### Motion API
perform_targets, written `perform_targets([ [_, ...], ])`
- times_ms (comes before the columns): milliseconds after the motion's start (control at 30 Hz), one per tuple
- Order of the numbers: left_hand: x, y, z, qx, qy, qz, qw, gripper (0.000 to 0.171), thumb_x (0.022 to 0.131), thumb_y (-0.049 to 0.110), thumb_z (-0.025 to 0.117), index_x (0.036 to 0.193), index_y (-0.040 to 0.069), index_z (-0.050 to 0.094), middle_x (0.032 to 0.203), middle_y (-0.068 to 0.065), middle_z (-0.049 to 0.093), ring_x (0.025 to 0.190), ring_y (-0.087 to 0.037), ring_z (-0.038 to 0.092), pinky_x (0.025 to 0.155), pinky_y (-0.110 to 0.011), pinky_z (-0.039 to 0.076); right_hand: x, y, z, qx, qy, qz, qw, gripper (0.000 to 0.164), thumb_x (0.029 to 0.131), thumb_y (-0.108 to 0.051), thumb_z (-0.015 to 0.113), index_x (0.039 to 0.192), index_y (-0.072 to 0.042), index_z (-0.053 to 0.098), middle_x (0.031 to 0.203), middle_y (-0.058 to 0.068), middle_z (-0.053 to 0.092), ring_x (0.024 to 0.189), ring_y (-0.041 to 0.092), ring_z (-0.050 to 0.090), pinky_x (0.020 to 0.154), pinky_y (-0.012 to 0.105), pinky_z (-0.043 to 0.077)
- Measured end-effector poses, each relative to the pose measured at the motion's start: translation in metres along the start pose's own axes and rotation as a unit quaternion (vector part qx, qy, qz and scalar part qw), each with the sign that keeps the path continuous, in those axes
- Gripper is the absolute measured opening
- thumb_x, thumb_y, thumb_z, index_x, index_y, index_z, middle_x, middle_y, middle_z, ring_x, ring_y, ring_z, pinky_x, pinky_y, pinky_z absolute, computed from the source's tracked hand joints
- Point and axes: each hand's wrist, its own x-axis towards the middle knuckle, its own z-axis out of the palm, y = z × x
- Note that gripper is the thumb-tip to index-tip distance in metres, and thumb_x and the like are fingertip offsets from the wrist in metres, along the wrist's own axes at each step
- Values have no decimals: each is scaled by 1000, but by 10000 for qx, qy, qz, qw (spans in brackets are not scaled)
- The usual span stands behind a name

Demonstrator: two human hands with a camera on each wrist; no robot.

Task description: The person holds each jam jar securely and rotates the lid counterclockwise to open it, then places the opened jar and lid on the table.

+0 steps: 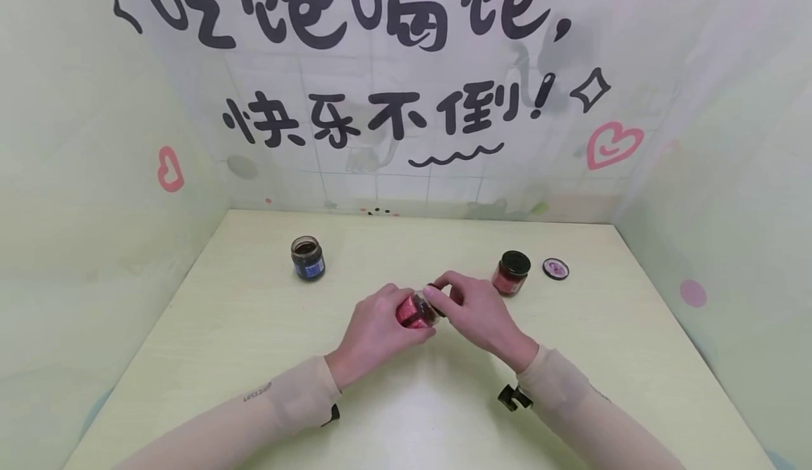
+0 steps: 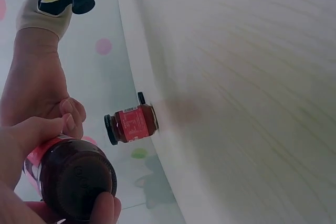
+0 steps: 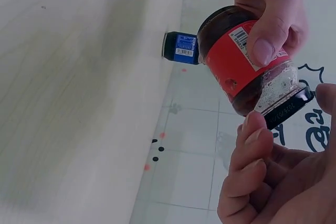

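Head view: left hand (image 1: 374,325) has its fingers curled round a red-labelled jar (image 1: 414,313), held tilted in front of the person, near mid-surface (image 1: 419,413). Right hand (image 1: 474,309) pinches the black lid (image 3: 290,107) at the jar's mouth between thumb and fingers; how tightly it is screwed on cannot be told. Left wrist view: base of the held jar exposed, clear of the surface. Beyond the right hand, a second red jar (image 1: 511,273) stands upright and capped; just right of it, a loose lid (image 1: 555,268) lies purple face up. Back left, a blue-labelled jar (image 1: 308,258) stands uncapped, contents dark.
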Motion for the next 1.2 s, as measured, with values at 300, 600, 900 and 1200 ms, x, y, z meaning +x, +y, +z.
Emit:
perform_targets([
  [300,-2,1,2,34,65,157,9998,43,71,43,88,102,17,71,85,10,56,71,-7,55,61,-24,49,-5,-5,1,259,40,159,9995,34,90,-68,59,97,-36,68,58,-4,51,51,11,44,48,30,37],
  [600,-3,-2,1,139,276,410,9987,33,70,46,88,88,26,68,77,16,57,66,-3,54,58,-23,46,-8,-7,0,597,24,207,9980,31,88,-66,64,98,-37,68,58,-5,50,51,7,41,48,28,35],
  [900,-3,-2,-1,230,433,567,9972,32,69,46,88,83,27,66,74,18,56,64,-1,53,57,-23,45,-9,-8,0,1095,7,236,9937,33,87,-63,68,104,-35,72,64,-2,56,57,11,47,50,28,37],
  [1200,-4,-3,-2,80,380,462,9982,32,70,46,87,82,27,64,73,17,55,63,-2,53,55,-23,46,-10,-7,1,1345,-48,113,9908,30,88,-54,73,110,-33,72,69,0,57,62,14,50,53,29,40],
])
